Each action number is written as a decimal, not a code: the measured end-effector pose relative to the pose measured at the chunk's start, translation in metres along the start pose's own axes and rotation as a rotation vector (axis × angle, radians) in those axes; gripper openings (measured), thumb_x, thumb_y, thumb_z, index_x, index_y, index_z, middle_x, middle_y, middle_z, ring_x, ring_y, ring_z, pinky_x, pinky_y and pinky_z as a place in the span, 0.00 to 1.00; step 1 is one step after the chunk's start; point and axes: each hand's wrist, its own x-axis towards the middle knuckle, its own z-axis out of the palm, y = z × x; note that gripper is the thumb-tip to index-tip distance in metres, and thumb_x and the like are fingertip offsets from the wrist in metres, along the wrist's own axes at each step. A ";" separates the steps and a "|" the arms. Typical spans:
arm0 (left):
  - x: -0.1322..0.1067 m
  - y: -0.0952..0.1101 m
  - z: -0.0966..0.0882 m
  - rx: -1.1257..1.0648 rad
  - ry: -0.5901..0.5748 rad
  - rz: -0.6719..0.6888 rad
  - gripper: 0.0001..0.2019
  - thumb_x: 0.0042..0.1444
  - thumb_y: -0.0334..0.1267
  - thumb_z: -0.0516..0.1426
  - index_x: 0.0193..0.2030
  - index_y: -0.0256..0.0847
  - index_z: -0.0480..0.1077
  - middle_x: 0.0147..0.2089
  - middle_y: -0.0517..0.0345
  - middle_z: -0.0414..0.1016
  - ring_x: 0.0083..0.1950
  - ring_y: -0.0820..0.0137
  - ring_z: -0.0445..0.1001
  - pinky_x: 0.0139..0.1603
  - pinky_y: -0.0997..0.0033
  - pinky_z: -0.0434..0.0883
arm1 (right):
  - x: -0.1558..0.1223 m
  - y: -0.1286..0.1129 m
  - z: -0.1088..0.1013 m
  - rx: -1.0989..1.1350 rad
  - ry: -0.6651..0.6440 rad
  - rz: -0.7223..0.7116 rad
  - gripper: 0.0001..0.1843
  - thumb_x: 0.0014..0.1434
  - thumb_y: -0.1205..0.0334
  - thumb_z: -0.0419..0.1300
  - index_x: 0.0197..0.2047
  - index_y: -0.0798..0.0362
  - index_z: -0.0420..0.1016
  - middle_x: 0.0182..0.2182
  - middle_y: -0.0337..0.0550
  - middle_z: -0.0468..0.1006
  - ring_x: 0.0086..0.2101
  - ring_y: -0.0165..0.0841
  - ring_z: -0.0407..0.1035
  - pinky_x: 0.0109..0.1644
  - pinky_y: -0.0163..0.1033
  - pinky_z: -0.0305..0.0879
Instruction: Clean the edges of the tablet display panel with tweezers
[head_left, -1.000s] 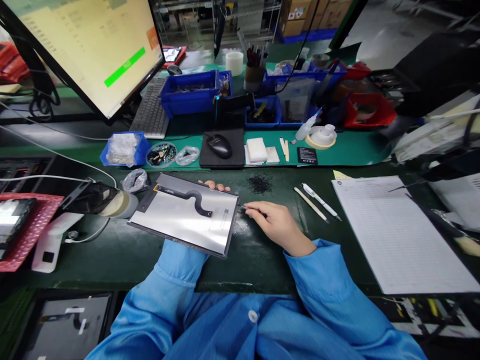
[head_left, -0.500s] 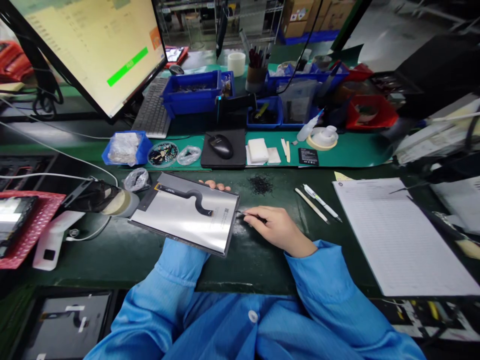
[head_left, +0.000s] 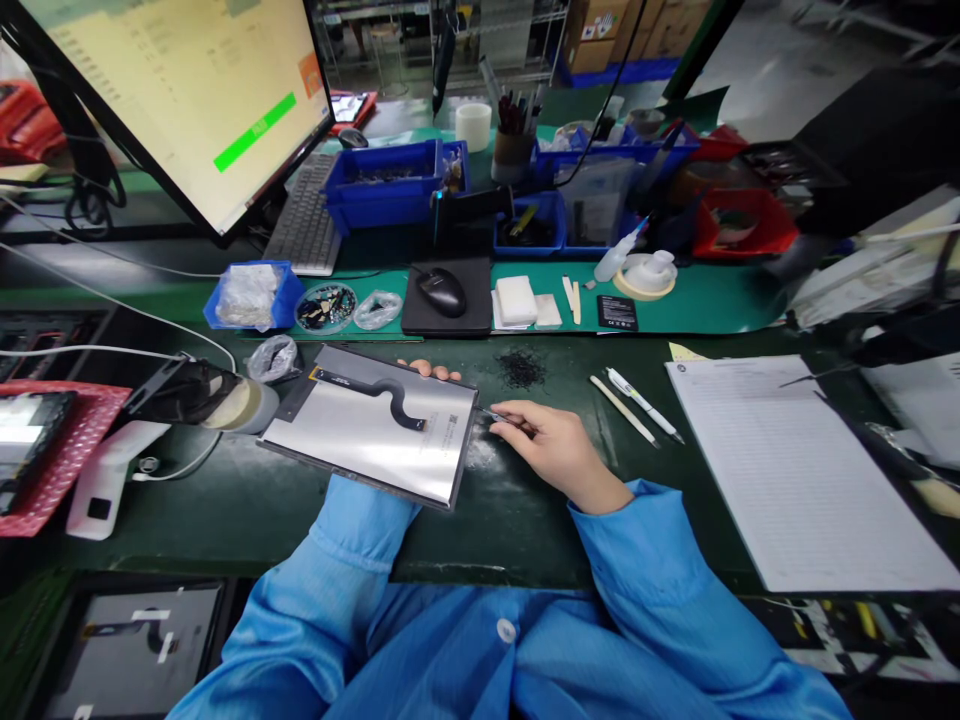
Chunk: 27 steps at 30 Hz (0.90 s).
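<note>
Display panel (head_left: 375,425) rests back-up on the left hand (head_left: 431,370) (only fingertips show), tilted above the bench. Right hand (head_left: 551,450) pinches tweezers (head_left: 495,416) at its right edge; edge-picking seems underway, needing steady, fine aim next.

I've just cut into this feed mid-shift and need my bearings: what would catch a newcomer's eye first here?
First, the silvery display panel with its black flex cable, held tilted over the dark green bench at centre; the left hand grips its far edge from beneath, and the right hand pinches a thin tool at its right edge. Next, the big lit monitor at upper left with a green bar, then the white ruled sheet on the right.
</note>
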 end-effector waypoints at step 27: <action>0.002 -0.005 -0.010 -0.032 -0.014 0.042 0.22 0.74 0.53 0.41 0.44 0.48 0.73 0.41 0.55 0.71 0.43 0.63 0.74 0.57 0.51 0.73 | 0.000 -0.002 -0.001 0.052 -0.108 0.094 0.12 0.71 0.58 0.59 0.49 0.47 0.85 0.30 0.38 0.88 0.32 0.36 0.84 0.39 0.38 0.79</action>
